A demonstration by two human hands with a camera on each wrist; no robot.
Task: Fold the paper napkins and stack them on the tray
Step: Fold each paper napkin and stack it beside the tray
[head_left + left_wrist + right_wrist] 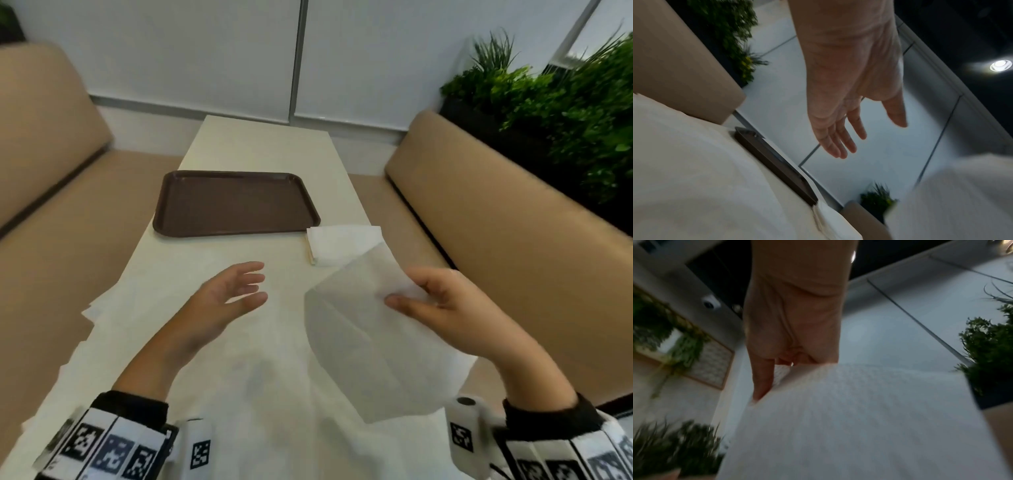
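While held off the desk (260, 144) at right of centre in the head view, napkin (363, 329) pinched at its right edge between thumb and fingers of right hand (442, 308); sheet hanging down toward lower centre, creases visible across it. Same pinch seen in right wrist view, right hand (793, 331) at top centre, napkin (859, 418) filling the lower frame. Left hand (222, 298) left of centre, apart from the napkin, fingers spread and relaxed, holding nothing; confirmed in left wrist view, left hand (849, 81) with fingers straight. Brown tray (236, 204) above centre on the desk, nothing on it. Stack of napkins (339, 243) just beside the tray's lower right corner, partly overlapped in view by the held sheet. More white sheets (113, 301) spread on the desk at lower left. Beige benches (513, 240) at both sides; green plants (565, 102) at upper right.
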